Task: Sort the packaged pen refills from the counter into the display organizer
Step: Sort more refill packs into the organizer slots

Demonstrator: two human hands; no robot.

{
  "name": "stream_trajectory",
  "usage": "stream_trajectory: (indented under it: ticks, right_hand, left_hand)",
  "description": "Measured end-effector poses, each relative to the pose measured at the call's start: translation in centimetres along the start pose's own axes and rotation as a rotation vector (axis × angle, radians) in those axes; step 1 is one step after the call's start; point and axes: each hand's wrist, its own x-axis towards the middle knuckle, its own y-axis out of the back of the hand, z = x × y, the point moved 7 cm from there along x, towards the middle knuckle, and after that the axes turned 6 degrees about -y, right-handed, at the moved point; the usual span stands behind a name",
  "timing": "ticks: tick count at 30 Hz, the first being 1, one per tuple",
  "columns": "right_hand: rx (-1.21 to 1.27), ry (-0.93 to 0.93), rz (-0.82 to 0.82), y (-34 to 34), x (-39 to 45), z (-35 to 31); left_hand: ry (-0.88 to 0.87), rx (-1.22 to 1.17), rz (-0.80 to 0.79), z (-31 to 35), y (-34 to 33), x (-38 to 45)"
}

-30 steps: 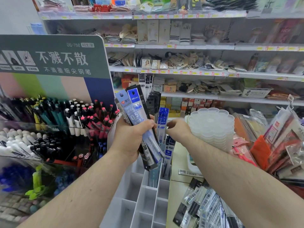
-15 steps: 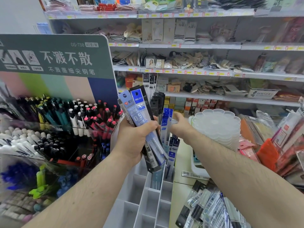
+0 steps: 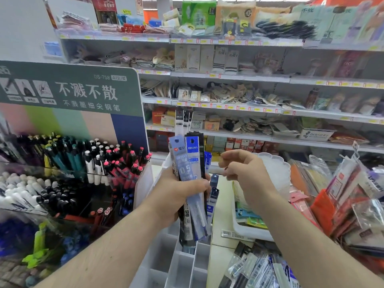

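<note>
Refill packs (image 3: 192, 183) stand fanned and near upright in the left hand (image 3: 176, 196), fingers and thumb wrapped round the middle of the bundle, with the blue-headed pack in front and darker ones behind it. What has changed in the last second is the right hand (image 3: 243, 173): half a second ago it was stretched forward to the blue packs already standing in the display organizer (image 3: 178, 265), and now it has come back toward the bundle, fingers loosely curled and, as far as can be seen, holding nothing. That reads as one pack just delivered and the hand returning for the next, so the sorting is mid-cycle and far from done. The camera has also tilted up, showing more of the store shelves (image 3: 228, 77) behind. Relative to the grip, the bundle's tops rise well above the left fist and its lower ends hang below it, over the organizer's white compartments; the right fingertips (image 3: 225, 161) sit just beside the bundle's upper right edge, apart from it. More packaged refills lie in a heap on the counter (image 3: 220, 258) at lower right (image 3: 255, 269), beneath the right forearm, still unsorted
</note>
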Motion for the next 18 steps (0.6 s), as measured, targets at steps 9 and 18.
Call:
stream_trajectory:
  ticks: [9, 18]
  right_hand:
    - [-0.160, -0.002, -0.005, -2.6, -5.6, 0.4]
    - [-0.359, 0.045, 0.167, -2.4, -6.4, 0.6]
  left_hand:
    - [0.130, 0.156, -0.214, -1.6, -1.7, -0.4]
    - [0.135, 0.262, -0.254, -2.3, -1.8, -0.2]
